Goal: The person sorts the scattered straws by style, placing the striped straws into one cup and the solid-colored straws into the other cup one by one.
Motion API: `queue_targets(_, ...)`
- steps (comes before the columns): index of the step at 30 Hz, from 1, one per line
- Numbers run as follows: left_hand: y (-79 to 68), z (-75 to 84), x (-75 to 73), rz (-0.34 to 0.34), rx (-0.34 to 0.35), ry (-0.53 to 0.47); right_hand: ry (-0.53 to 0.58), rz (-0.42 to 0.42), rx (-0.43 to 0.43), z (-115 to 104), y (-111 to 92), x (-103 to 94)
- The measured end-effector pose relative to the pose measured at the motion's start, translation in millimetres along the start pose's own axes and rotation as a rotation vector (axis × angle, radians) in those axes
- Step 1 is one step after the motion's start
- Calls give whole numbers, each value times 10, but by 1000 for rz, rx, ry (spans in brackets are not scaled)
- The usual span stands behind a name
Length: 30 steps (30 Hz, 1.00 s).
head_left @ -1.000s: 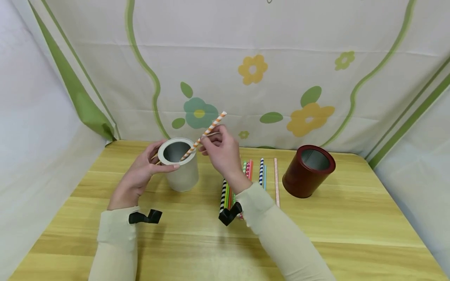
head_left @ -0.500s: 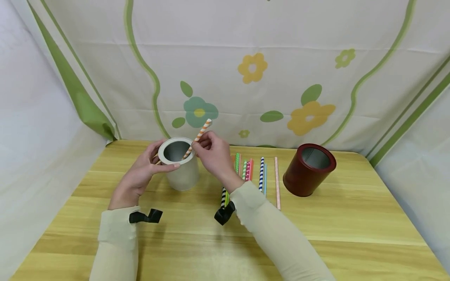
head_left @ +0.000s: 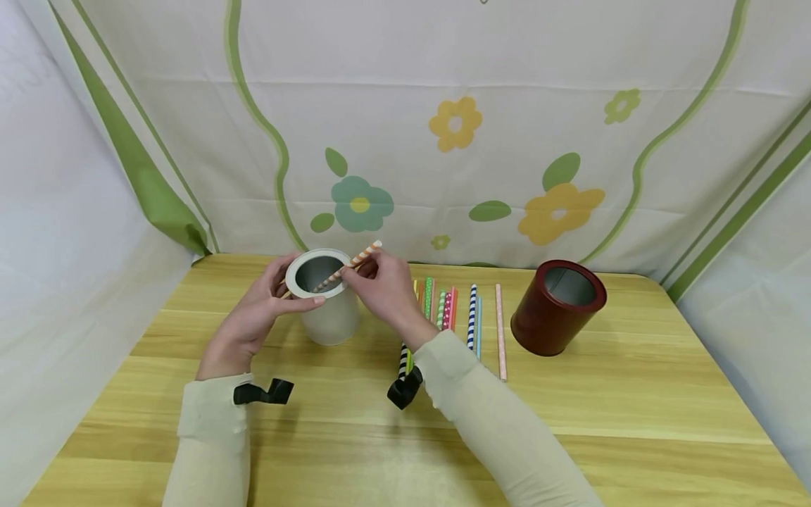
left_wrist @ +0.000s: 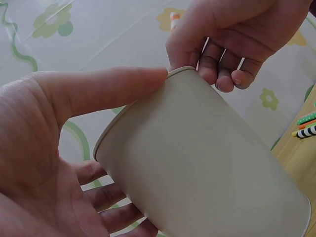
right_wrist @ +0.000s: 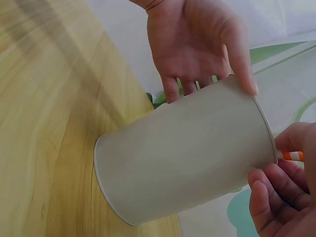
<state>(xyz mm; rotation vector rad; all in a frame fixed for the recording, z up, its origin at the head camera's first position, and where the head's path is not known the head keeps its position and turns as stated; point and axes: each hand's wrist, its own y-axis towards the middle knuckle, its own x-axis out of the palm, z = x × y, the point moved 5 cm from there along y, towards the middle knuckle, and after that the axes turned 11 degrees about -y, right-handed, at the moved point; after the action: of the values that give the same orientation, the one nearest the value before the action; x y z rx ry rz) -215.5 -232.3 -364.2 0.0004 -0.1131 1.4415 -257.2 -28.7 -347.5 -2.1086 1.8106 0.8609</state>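
Note:
A cream-white can (head_left: 329, 320) with an open top stands on the wooden table, tilted in both wrist views by the camera angle. My left hand (head_left: 253, 306) holds it from the left, thumb on the rim and fingers around the far side. At the rim's right edge, my right hand (head_left: 388, 287) pinches an orange-and-white striped paper straw (head_left: 367, 252). The straw slants across the rim, its lower end inside the can (left_wrist: 197, 148). Only a short bit of the straw (right_wrist: 293, 156) shows in the right wrist view, beside the thumb.
Several coloured paper straws (head_left: 447, 308) lie in a row right of the can, partly hidden by my right forearm. Farther right lie a blue-striped straw (head_left: 472, 317) and a pale pink one (head_left: 500, 331). A dark red can (head_left: 548, 320) stands beyond them. A flowered curtain (head_left: 405, 141) hangs behind.
My right hand has moved left and down to the can's rim. The straw's top end has dropped, and more of its length is inside the can. The left hand stays put.

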Motion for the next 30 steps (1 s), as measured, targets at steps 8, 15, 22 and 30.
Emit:
queue_targets(8,-3,-4,6,-4,-1,2,43,-3,-20,20,-7,14)
queue_targets(15,-1,-13,6,-6,2,0,39,-10,-22,26,-18,9)
queue_targets(22,-6,-15,5,8,-7,-17,59,-21,-6,40,-53,-17)
queue_targets(30,2,-9,-21,47,-37,-28,84,-78,39,166,-140,-104)
